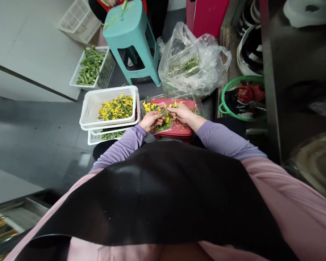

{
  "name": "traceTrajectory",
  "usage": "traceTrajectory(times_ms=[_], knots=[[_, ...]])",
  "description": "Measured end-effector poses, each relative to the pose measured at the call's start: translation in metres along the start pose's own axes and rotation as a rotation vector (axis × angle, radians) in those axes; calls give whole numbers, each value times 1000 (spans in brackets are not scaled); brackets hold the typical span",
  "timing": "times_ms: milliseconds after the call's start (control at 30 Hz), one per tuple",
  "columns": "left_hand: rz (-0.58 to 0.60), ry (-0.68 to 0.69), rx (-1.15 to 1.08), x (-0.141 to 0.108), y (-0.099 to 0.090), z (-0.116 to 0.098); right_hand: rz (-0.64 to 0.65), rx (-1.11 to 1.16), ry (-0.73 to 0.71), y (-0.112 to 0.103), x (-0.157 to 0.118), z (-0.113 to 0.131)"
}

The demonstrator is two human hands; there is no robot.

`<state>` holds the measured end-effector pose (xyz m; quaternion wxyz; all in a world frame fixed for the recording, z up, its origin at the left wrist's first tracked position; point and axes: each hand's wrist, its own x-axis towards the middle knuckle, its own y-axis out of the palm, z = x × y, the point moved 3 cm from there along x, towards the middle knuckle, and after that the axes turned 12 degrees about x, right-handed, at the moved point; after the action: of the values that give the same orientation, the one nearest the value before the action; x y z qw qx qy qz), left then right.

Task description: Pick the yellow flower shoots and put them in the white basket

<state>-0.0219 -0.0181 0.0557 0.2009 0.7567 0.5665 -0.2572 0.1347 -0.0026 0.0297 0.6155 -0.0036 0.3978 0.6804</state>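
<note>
While left hand (153, 120) pinches green stem (163, 111), right hand (180, 112) pinched closed — perhaps on same stem — above red surface (181, 127).

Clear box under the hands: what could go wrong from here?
The clear box overhangs the left edge of the red stool; pressing there might tip it. The left hand is right beside the stacked flower basket, so an elbow or wrist could nudge that.

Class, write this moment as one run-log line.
left hand: pinching green stem | right hand: fingertips beside it | below: yellow flowers, red surface | left: white basket of yellow flowers | ahead: turquoise stool
</note>
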Motion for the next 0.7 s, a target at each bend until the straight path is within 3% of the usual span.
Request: traceTrajectory(times_ms=[333, 533, 600, 700], knots=[[33, 27, -28, -2, 2, 2, 5, -65, -32, 0, 0, -2], [48, 113, -5, -3, 3, -2, 61, 83, 127, 9, -12, -1], [-5, 119, 77, 1, 1, -1, 21, 116, 145, 9, -12, 1], [-218, 140, 271, 8, -8, 4, -79, 157, 132, 5, -10, 5]])
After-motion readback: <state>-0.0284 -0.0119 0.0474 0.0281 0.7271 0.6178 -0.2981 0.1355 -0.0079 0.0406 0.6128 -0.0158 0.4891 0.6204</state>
